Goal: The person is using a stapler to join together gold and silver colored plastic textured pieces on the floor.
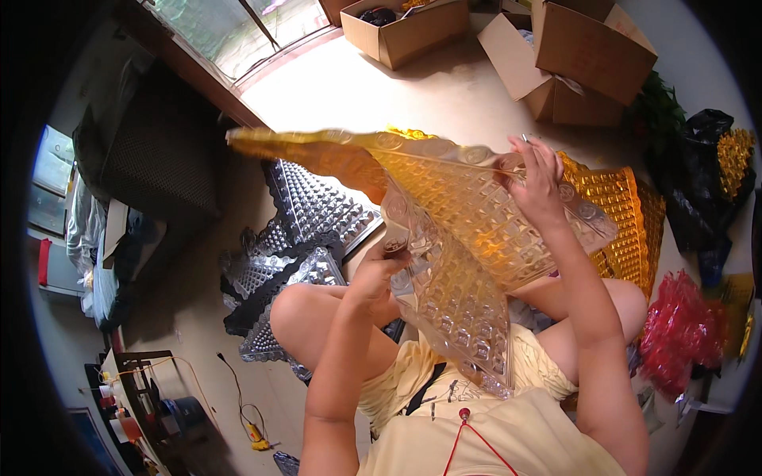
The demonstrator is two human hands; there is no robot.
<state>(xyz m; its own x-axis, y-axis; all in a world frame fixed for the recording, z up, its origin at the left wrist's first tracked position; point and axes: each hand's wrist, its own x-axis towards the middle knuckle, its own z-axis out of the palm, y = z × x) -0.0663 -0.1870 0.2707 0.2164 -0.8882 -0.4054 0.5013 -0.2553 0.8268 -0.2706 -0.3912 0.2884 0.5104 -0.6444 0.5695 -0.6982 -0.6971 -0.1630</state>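
Observation:
A large embossed plastic sheet (468, 214), see-through with golden parts and a scalloped edge, is spread in front of me and bends down to my lap. My left hand (377, 274) is closed round its near left edge. Higher up on the right, my right hand (536, 178) pinches the sheet near its far right edge. Whether this is one sheet or more in a layer, I cannot tell. Silver embossed sheets with black borders (317, 198) lie on the floor beyond my left knee. Gold embossed sheets (623, 214) lie to the right, partly behind the held one.
Open cardboard boxes (591, 55) stand at the back right, another box (405, 36) at the back centre. Red crinkled plastic (681, 329) and a black bag (698, 190) lie at the right. A corded yellow tool (258, 436) is on the floor at the left.

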